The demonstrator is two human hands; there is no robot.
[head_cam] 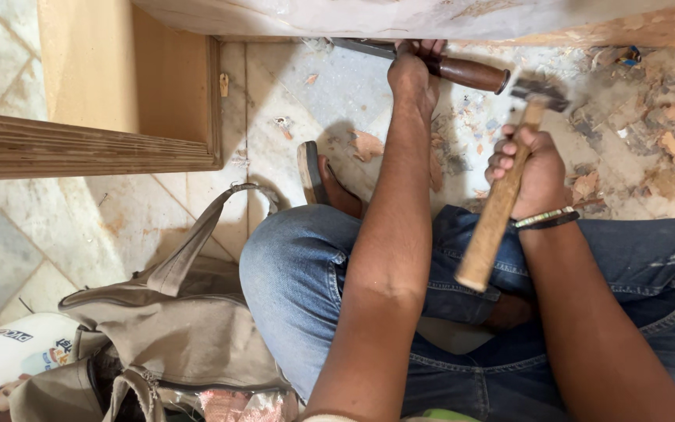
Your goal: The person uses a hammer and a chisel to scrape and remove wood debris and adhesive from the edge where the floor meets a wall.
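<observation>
My left hand (pixel 413 72) grips a chisel (pixel 462 73) with a dark brown wooden handle. Its metal blade points left, under a pale wooden board (pixel 400 17) at the top of the view. My right hand (pixel 531 172) holds a hammer (pixel 501 199) by its light wooden handle. The hammer's metal head (pixel 539 92) is blurred and sits right by the chisel handle's butt end. I am seated on the floor in blue jeans (pixel 298 273), with one sandalled foot (pixel 323 181) ahead of my knee.
A plywood cabinet frame (pixel 103 117) stands at the upper left on a marble tile floor (pixel 119 227). Wood chips and shavings (pixel 666 148) litter the floor at the upper right. A beige canvas bag (pixel 173 328) lies at my left knee.
</observation>
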